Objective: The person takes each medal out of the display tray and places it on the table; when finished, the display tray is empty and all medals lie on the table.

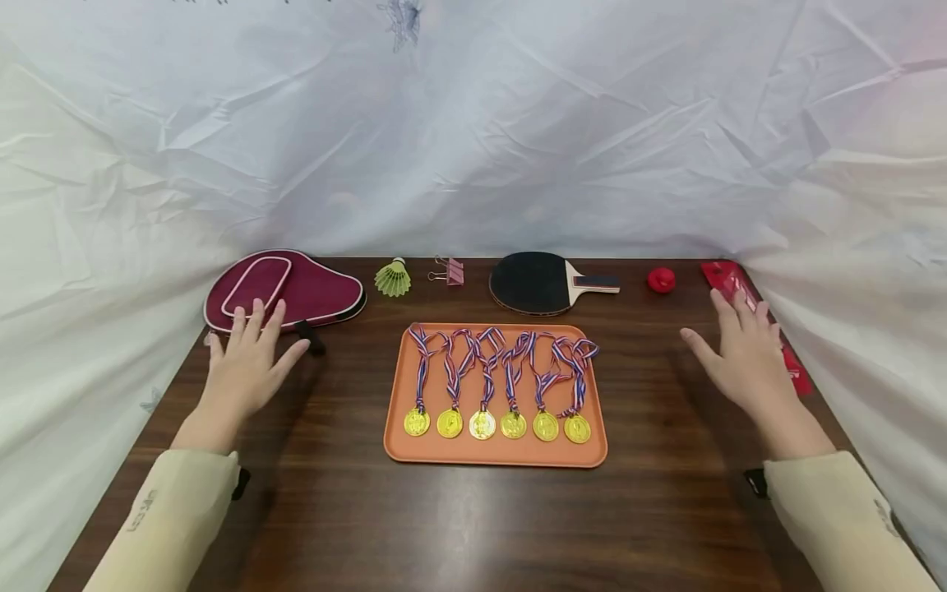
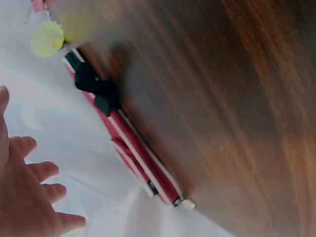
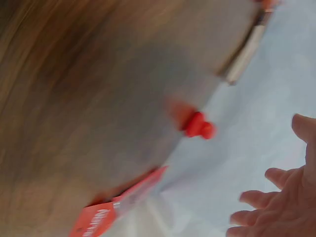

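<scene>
Both hands are held above the table with fingers spread, and neither holds anything. The left hand hovers in front of the maroon paddle case, which has white piping and a black strap. On the other side, the right hand is nearest to a red plastic packet, partly covering it in the head view. Between the hands lies an orange tray bearing several gold medals in a row, their striped ribbons stretched toward the back.
Along the back edge sit a yellow-green shuttlecock, a pink binder clip, a black table tennis paddle and a small red rubber duck-like toy. A white cloth hangs behind the brown wooden table.
</scene>
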Demonstrator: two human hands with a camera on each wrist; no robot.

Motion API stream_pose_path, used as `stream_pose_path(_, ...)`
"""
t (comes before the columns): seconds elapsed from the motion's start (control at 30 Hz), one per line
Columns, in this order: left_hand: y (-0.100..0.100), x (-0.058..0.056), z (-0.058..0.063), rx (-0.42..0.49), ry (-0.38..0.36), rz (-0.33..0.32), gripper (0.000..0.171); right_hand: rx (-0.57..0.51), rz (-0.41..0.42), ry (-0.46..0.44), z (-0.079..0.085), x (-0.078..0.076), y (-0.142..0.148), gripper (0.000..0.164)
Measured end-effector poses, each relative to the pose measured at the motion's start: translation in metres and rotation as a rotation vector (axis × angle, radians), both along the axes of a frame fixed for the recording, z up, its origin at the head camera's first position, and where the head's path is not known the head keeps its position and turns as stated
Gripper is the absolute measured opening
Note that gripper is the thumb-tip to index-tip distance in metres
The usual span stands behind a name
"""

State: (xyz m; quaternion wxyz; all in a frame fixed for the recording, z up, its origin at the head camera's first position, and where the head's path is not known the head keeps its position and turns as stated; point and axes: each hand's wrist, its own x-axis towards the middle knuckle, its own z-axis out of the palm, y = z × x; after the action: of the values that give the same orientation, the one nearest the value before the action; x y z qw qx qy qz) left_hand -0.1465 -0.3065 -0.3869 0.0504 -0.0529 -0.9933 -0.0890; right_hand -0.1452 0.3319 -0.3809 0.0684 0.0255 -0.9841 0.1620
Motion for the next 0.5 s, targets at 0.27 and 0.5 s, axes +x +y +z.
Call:
stream_pose_path(0.27,0.021,0.029,0.014,0.072,0.247,-0.085,0.067,-0.171,0.124,-0.024,0.023,0.035,-0.042,0.066)
stream_pose_path(0.5,0.06,0.06,0.005,0.225,0.159,-0.186,0.061,-0.254,0.193,-0.215,0.013,0.058,-0.081,0.047)
